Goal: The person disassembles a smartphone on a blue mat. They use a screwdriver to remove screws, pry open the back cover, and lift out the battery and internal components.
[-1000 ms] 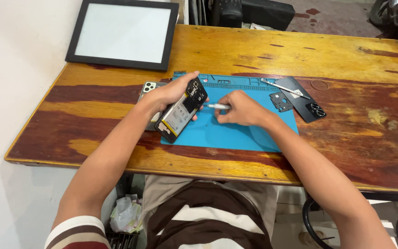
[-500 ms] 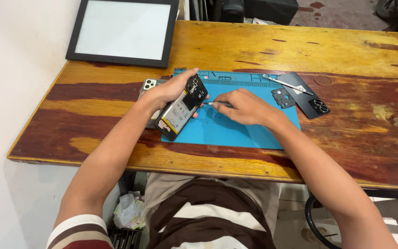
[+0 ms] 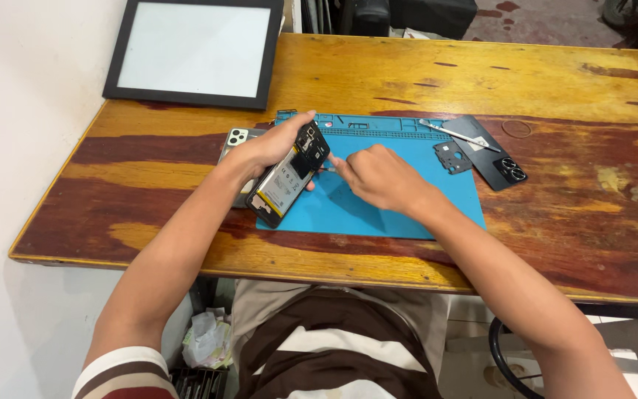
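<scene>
- An opened phone point(image 3: 289, 177), back cover off and battery showing, is held tilted above the left edge of a blue mat point(image 3: 400, 207).
- The left hand point(image 3: 271, 148) grips it by its long edges, fingers curled around the frame.
- The right hand point(image 3: 378, 176) has its fingers pressed together on a small tool at the phone's upper part.
- The phone looks light, stiff and fragile inside; the edges seem the safest hold.
- A second phone point(image 3: 236, 138), a black back cover point(image 3: 500, 159) and a framed panel point(image 3: 193, 48) lie on the wooden worktop point(image 3: 481, 74).
</scene>
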